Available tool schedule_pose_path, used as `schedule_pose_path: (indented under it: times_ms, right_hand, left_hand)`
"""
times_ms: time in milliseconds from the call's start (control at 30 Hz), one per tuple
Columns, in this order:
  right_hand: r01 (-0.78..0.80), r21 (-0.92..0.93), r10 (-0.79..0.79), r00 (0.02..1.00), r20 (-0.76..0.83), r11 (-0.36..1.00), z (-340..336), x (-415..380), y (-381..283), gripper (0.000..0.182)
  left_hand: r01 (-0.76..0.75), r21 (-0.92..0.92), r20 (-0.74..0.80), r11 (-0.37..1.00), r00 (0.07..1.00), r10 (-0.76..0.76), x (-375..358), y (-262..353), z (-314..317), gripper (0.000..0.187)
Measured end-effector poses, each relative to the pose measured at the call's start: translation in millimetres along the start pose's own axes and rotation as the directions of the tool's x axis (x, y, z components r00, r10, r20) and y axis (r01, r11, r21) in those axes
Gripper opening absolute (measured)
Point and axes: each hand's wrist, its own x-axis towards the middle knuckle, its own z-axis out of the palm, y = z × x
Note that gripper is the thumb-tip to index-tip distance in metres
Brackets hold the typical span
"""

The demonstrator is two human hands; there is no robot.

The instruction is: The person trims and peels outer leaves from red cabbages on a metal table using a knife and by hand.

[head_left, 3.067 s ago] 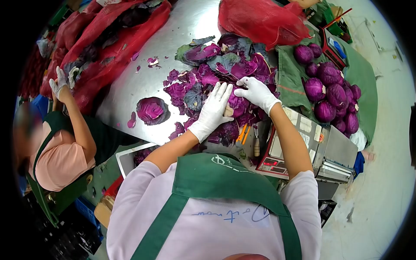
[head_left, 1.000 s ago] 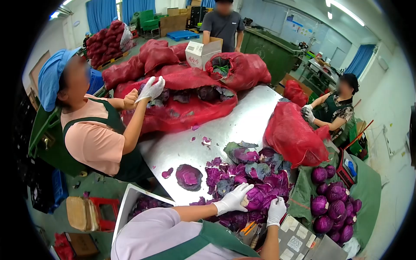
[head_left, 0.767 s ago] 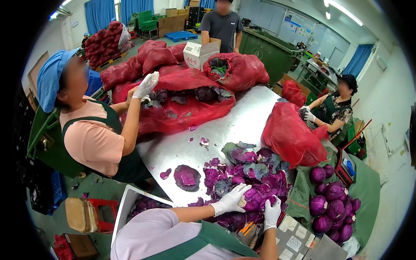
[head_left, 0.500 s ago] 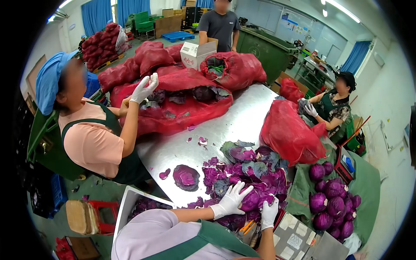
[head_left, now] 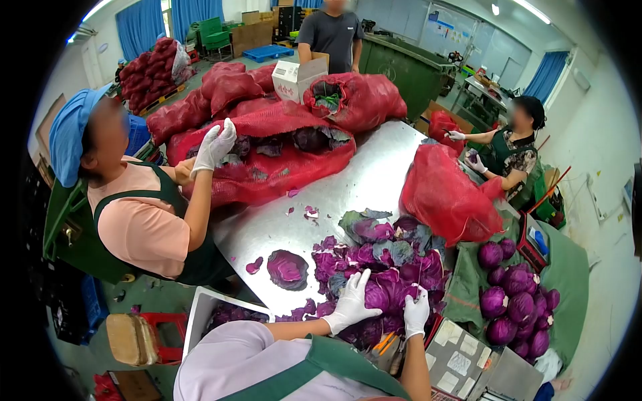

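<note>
Left hand (head_left: 350, 302) spread flat on glossy purple cabbage (head_left: 380, 297); right hand (head_left: 416, 313), at 3 o'clock, fist gripping knife (head_left: 418, 281).

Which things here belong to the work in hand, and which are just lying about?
In hand:
- left hand, spread on the red cabbage
- right hand, closed at that cabbage's right side; what it grips is unclear
- loose purple leaves heaped around it

Lying about:
- cabbage leaf cup alone on the steel table
- trimmed cabbages on green cloth
- red net sacks
- white box
</note>
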Motion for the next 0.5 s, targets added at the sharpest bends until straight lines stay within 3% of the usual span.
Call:
schedule_pose_path:
  times_ms: [67,167,200,233,267,300,367,400,433,467,500]
  right_hand:
    - [-0.037,-0.053,0.033,0.997,-0.074,0.998,-7,1,-11,0.035]
    - [0.037,-0.257,-0.039,0.999,-0.001,0.966,-26,10,-8,0.069]
    - [0.074,-0.382,-0.078,0.997,0.006,0.921,-29,4,-22,0.091]
    - [0.043,-0.379,-0.050,0.999,-0.009,0.924,-32,0,-45,0.096]
    - [0.088,-0.386,-0.129,0.988,-0.081,0.918,-31,-6,-59,0.094]
    - [0.134,-0.399,-0.209,0.966,-0.150,0.907,-31,-10,-70,0.091]
    - [0.176,-0.235,-0.199,0.977,-0.077,0.956,-34,-19,-84,0.076]
    - [0.314,0.080,-0.306,0.947,-0.098,0.946,-22,-20,-77,0.054]
    - [0.300,0.159,-0.300,0.954,-0.030,0.940,-21,-24,-88,0.037]
    - [0.300,0.087,-0.299,0.954,-0.029,0.950,-21,-27,-96,0.031]
    - [0.395,0.150,-0.390,0.919,-0.062,0.907,-17,-27,-92,0.030]
  left_hand:
    - [0.082,-0.120,0.041,0.989,0.996,-0.078,-1,-14,-2,0.121]
    - [0.275,-0.202,0.199,0.940,0.951,-0.236,1,-27,-18,0.120]
    - [0.291,-0.327,0.215,0.899,0.949,-0.230,3,-41,-17,0.117]
    - [0.306,-0.444,0.231,0.842,0.947,-0.222,6,-54,-14,0.115]
    - [0.395,-0.576,0.307,0.715,0.916,-0.259,8,-48,-24,0.110]
    - [0.426,-0.595,0.316,0.681,0.904,-0.288,10,-51,-27,0.107]
    - [0.429,-0.683,0.315,0.591,0.903,-0.293,11,-53,-28,0.107]
    - [0.428,-0.694,0.313,0.578,0.903,-0.293,11,-46,-33,0.101]
    - [0.409,-0.719,0.295,0.562,0.912,-0.286,11,-35,-38,0.095]
    - [0.336,-0.738,0.211,0.585,0.939,-0.272,11,-27,-38,0.091]
    - [0.351,-0.773,0.241,0.529,0.933,-0.267,13,-10,-46,0.090]
